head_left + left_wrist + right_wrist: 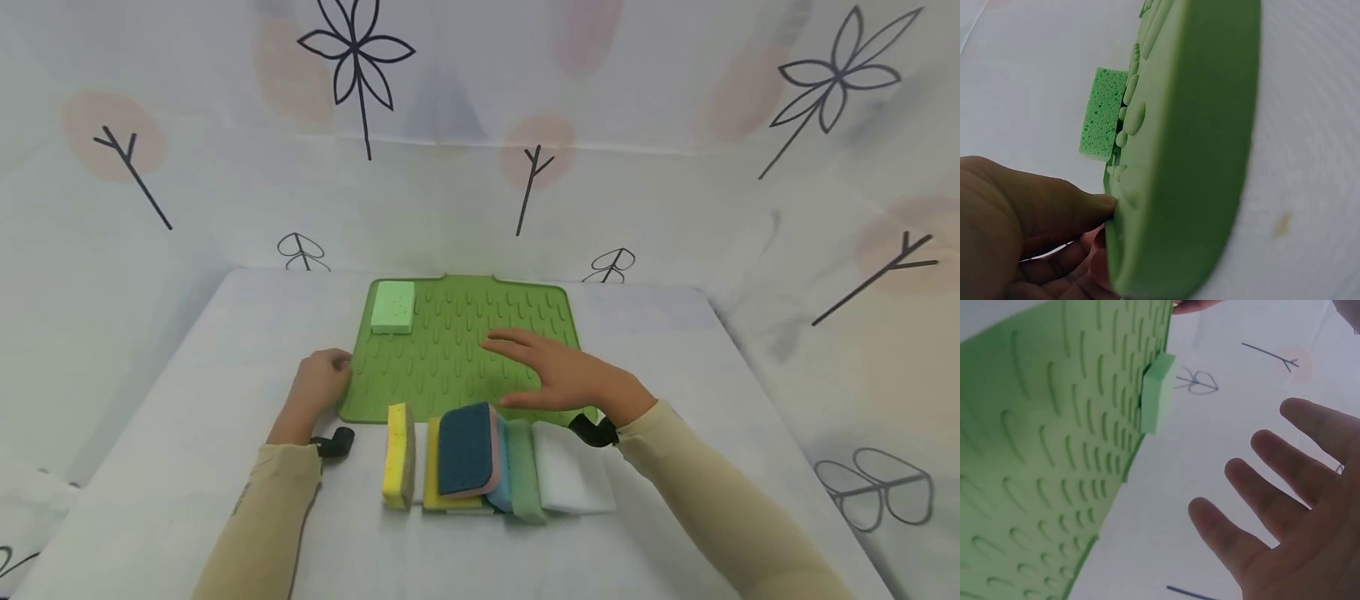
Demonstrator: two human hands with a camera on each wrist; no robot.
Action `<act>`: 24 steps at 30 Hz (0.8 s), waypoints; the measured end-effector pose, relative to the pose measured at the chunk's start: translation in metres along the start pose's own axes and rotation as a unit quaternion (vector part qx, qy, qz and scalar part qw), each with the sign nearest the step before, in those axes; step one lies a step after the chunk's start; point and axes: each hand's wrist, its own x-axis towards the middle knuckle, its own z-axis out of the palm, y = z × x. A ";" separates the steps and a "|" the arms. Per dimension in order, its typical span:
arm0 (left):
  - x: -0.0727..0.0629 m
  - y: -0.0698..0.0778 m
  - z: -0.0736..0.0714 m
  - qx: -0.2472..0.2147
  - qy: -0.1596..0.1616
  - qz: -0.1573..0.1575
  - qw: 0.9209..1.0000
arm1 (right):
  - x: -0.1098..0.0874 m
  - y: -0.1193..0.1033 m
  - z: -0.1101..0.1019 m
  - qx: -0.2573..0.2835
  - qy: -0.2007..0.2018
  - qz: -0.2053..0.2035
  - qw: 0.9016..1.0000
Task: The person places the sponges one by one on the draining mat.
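A green ridged mat (465,367) lies on the white table. At its left edge my left hand (322,383) pinches the rim between thumb (1100,206) and fingers. On the mat's far left corner sits a light green sponge (393,307), seen side-on in the left wrist view. My right hand (562,371) hovers over the right part of the mat with fingers spread and nothing in it. In the right wrist view its straight fingers (1266,494) stand apart from the mat.
In front of the mat lies a row: a yellow sponge (397,454), a dark blue and pink sponge (467,450) on top of a yellow one (432,467), a blue piece (502,487), a pale green one (525,475) and a white cloth or pad (573,475).
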 end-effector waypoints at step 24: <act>0.006 -0.006 0.004 -0.008 -0.002 -0.015 1.000 | -0.062 0.007 0.018 -0.024 0.063 0.007 0.998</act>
